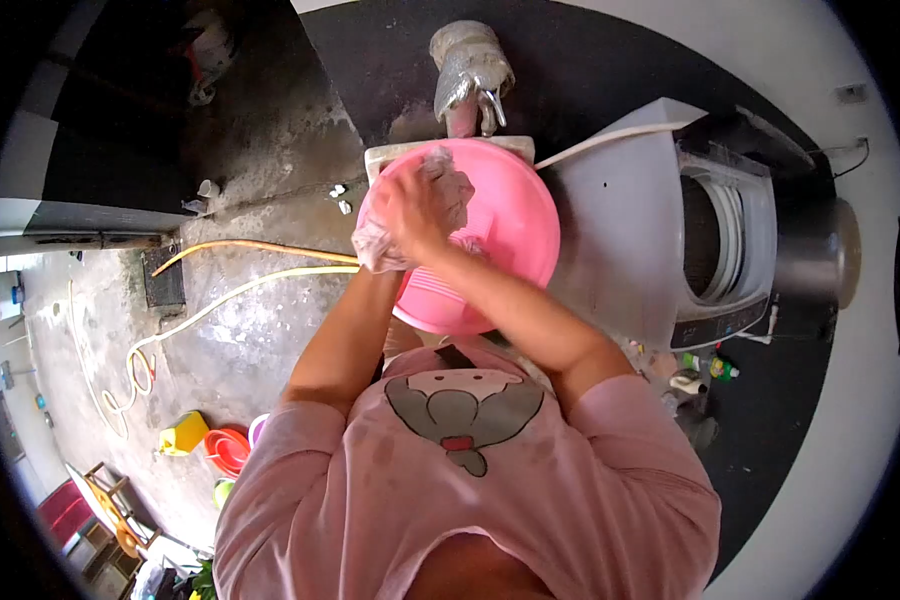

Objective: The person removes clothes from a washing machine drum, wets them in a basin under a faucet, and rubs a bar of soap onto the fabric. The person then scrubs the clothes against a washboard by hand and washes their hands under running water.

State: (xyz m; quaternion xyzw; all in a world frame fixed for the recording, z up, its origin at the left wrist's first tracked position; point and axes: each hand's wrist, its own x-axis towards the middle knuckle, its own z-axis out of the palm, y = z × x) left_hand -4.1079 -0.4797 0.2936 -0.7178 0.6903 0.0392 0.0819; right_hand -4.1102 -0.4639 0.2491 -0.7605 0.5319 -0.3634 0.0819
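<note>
A large pink basin (525,225) stands before me, with a ridged washboard area (435,285) inside its near left part. Over its left side my two hands grip a wet, pale pinkish cloth (453,190), bunched up and clear of the basin floor. My right hand (418,215) is closed on the cloth and slightly blurred. Close against it is my left hand (390,200), also closed on the cloth, its fingers partly covered. One end of the cloth hangs over my left wrist. More fabric (470,244) appears low in the basin, partly hidden by my right wrist.
The basin rests on a pale sink (380,157) below a wrapped pipe with a tap (493,105). A top-loading washing machine (620,215) is on the right. Yellow hoses (240,297) cross the wet floor at left. A yellow jug (183,434) and red basin (227,452) stand lower left.
</note>
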